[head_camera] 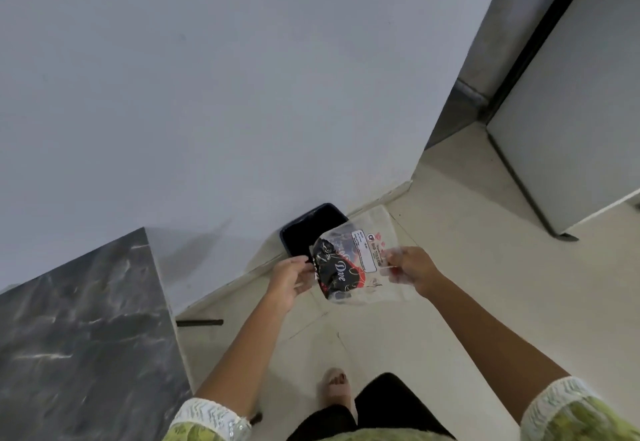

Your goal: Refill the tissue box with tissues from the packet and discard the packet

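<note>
Pale floor tiles and a plain white wall frame the scene. At the centre, the left hand pinches the dark printed edge of the packet and the right hand grips its clear edge, so both hands hold the flattened, seemingly empty wrapper stretched between them, long axis running roughly left to right.

Just beyond the packet, on the far side and slightly left, a dark bin stands open against the wall — the packet's far edge already overlaps its mouth in this view. The left hand looks nearer the bin. I judge the drop needs only a short push forward and down, then a release; nothing stands between packet and bin.

Further out, a dark marbled bench fills the near left, a grey appliance — possibly a fridge — stands far right, and a sandalled foot shows below. No tissue box is visible.
</note>
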